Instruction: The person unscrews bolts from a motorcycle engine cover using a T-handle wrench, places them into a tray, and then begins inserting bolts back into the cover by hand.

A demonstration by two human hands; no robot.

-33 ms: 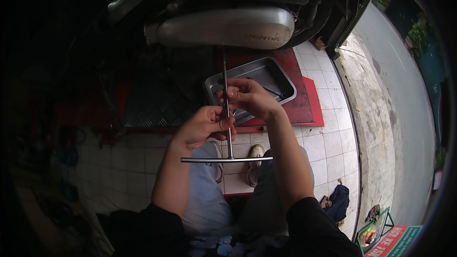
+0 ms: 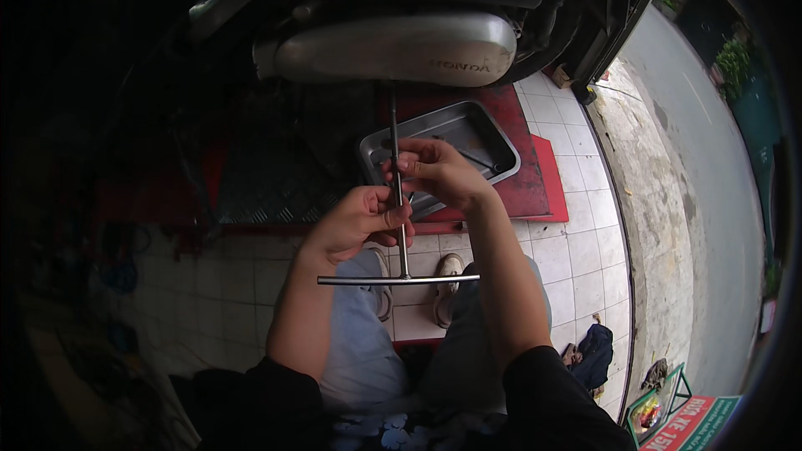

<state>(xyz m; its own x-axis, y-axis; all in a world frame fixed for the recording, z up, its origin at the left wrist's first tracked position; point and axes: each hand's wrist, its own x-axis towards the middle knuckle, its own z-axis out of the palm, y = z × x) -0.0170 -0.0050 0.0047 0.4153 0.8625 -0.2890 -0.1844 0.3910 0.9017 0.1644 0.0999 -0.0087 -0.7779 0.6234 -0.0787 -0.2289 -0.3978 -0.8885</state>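
Fingers of both hands grip the shaft of a T-handle wrench [image 2: 399, 200] under a motorcycle.

Left hand [image 2: 359, 221] wraps the thin steel shaft low down, thumb laid across it, just above the crossbar, which hangs level over the person's knees. Right hand [image 2: 434, 169] pinches the same shaft higher up with its fingertips. Beyond the hands, the wrench's far end runs up to the silver engine cover [image 2: 401, 48]. A grey metal tray [image 2: 480, 129] sits on a red ramp [image 2: 535, 179] behind the right hand.
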